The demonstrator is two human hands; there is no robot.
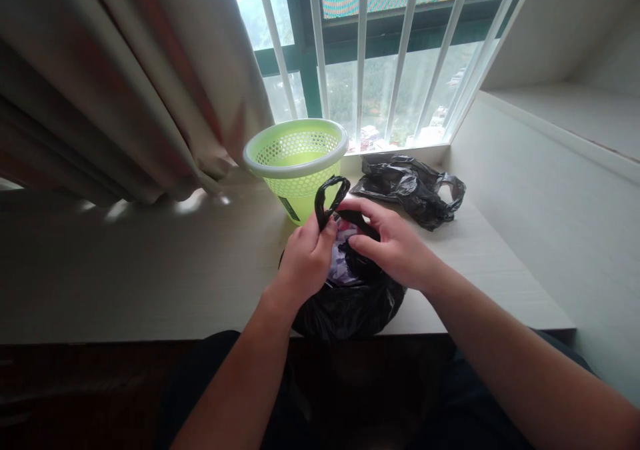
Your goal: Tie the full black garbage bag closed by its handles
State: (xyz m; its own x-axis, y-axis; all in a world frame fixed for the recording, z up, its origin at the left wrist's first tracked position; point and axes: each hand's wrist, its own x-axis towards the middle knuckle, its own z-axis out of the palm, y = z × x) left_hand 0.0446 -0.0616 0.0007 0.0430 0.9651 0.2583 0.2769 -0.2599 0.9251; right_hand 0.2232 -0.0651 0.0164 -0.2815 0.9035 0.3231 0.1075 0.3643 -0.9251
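A filled black garbage bag (345, 310) sits at the front edge of the sill, its mouth partly open on crumpled pale and reddish waste (343, 257). My left hand (307, 253) is closed around one of its handles, and the loop sticks up above the thumb. On the other side, my right hand (395, 240) curls over the bag's rim, with black plastic between thumb and fingers. Just behind the hands stands a light green trash can (295, 187) with a perforated wall and a grey rim; I see no liner in it.
Another black plastic bag (415, 187) lies flat and crumpled at the right, by the window. White bars (360, 63) cross the window. A curtain (150, 90) hangs on the left, and a pale panel (545, 197) bounds the sill (125, 270) on the right.
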